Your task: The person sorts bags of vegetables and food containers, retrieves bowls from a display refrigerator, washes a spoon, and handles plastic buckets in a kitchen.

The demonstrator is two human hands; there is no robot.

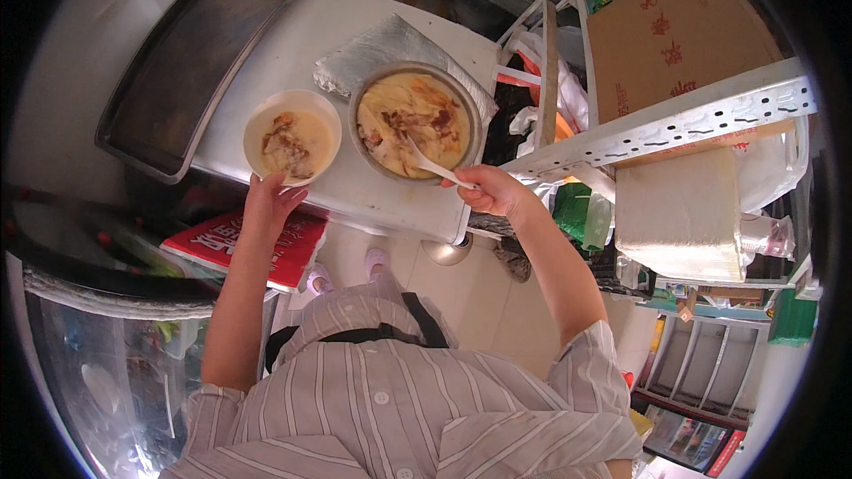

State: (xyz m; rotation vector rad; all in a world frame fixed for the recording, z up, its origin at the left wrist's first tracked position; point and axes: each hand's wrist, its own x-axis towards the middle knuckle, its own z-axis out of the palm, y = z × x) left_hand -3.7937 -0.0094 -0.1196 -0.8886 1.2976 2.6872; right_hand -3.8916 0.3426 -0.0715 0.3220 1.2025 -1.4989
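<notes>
My right hand grips the handle of a white spoon. The spoon's bowl end dips into a thick yellow food with brown-red streaks, inside a round metal pot. To the left stands a white bowl that holds a smaller portion of a similar pale yellow food with brown pieces. The fingers of my left hand touch the near rim and side of this bowl, steadying it from below left. Beneath and behind the pot lies a silver foil insulating bag.
A large dark metal tray lies at the left of the white tabletop. On the right, a white metal shelf bears a cardboard box and plastic bags. A red printed bag sits below the table's front edge.
</notes>
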